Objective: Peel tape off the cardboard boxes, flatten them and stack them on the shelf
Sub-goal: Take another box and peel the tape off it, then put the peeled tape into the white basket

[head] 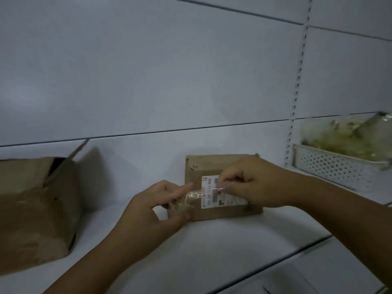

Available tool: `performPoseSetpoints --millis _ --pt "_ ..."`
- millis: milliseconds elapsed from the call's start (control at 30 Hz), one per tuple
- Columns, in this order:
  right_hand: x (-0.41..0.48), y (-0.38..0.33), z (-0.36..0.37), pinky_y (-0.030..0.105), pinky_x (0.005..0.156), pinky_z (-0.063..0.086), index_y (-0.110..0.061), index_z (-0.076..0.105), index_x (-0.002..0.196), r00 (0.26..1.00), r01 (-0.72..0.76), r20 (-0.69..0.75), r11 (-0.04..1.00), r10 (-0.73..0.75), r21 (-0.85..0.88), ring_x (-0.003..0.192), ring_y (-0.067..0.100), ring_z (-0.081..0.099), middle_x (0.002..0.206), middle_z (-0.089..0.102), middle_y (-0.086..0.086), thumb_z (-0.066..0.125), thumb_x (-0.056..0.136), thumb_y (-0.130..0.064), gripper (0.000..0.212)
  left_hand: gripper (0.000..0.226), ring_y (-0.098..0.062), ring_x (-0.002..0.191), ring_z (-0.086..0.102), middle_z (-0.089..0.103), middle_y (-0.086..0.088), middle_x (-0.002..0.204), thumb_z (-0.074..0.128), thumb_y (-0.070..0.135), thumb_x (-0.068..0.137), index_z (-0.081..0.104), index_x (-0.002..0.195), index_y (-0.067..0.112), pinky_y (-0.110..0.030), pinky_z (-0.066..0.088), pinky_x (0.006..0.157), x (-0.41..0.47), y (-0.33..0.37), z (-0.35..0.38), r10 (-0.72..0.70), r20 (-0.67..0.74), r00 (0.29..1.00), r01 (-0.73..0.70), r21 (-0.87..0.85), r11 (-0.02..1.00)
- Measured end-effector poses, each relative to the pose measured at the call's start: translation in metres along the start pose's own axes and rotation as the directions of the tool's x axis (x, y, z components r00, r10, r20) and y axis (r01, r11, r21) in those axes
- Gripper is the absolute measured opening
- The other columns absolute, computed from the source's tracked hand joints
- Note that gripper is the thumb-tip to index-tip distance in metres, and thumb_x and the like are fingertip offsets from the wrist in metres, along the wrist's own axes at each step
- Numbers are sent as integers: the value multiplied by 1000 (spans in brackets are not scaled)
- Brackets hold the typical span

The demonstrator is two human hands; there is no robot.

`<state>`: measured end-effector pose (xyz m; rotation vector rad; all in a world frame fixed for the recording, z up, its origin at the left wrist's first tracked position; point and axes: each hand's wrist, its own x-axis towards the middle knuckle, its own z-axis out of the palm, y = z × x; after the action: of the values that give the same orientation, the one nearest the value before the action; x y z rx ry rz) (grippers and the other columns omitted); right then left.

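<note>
Left hand pinches wadded clear tape; right hand pinches its other end, likely stripping it off box behind.

Left hand and right hand pinching

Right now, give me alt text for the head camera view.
The left hand and right hand pinch clear tape over a small labelled box on a white shelf. A larger open box sits left, a perforated basket right.
</note>
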<state>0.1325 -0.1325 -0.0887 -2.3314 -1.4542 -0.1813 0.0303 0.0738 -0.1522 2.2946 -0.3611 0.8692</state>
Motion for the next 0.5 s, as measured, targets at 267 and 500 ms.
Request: performPoseSetpoints --millis 267,500 --pt "-74 100 -74 10 52 32 -22 66 74 977 -60 -172 937 126 345 50 -2 42 52 51 -17 52 81 -26 17 80 6 89 61 63 34 100 65 79 37 43 113 70 -16 51 72 124 61 46 141 269 953 -177 115 977" --pt "-157 246 -154 23 48 37 -34 59 73 671 -381 -645 917 365 122 46 4 45 53 56 -13 50 88 -14 26 62 15 112 50 54 39 119 76 64 52 53 110 62 -13 49 87 256 132 183 264 583 768 -167 -215 962"
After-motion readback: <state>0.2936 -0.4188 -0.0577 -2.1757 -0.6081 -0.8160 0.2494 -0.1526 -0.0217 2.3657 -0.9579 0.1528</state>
